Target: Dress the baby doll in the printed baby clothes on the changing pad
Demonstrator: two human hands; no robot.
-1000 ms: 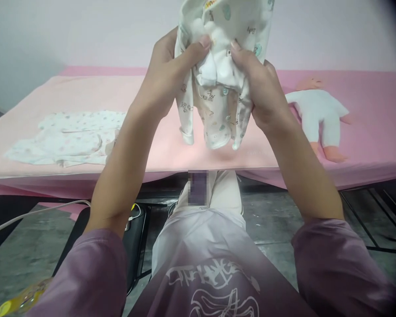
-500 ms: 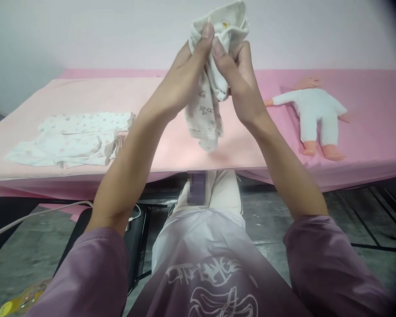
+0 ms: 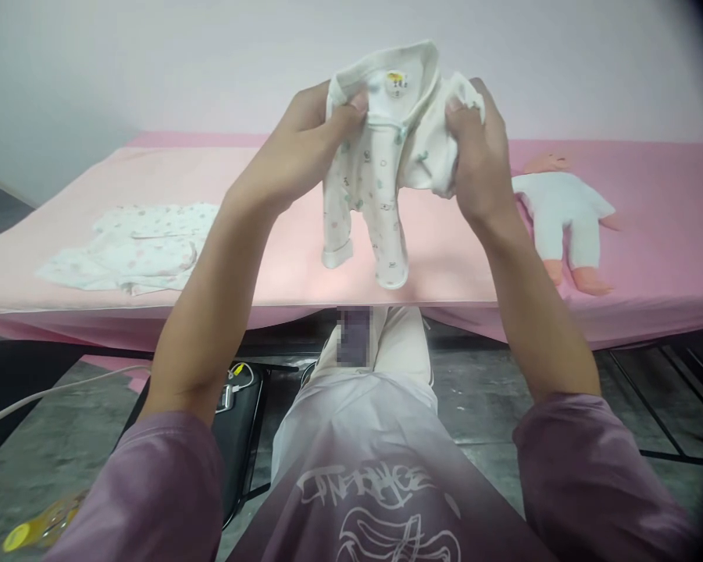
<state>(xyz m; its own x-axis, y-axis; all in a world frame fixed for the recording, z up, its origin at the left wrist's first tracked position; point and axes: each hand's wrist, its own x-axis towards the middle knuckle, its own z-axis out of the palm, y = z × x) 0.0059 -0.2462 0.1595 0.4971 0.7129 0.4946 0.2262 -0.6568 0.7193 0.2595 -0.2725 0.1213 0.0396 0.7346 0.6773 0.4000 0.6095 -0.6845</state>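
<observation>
A small white baby garment [image 3: 383, 168] with a fine print hangs in the air above the bed-like table. My left hand [image 3: 322, 129] grips it at the left of the neckline, thumb in front. Bunched fabric at the garment's right side is pinched in my right hand [image 3: 480, 148]. The collar gapes between my hands, showing a yellow-marked label inside. Two narrow printed parts, likely a sleeve and a leg, dangle below. My fingers behind the cloth are partly hidden.
Folded white printed baby clothes [image 3: 134, 250] lie on the pale pink sheet [image 3: 281, 273] at left. A doll in white clothes [image 3: 565, 207] rests at right. Below are a black stool [image 3: 243, 445] with a charger, a white cable [image 3: 64, 393] and a yellow-capped bottle [image 3: 41, 527].
My hands have moved apart, the right one going further right. The garment, bunched before, is now spread wider, with its collar and label showing.
</observation>
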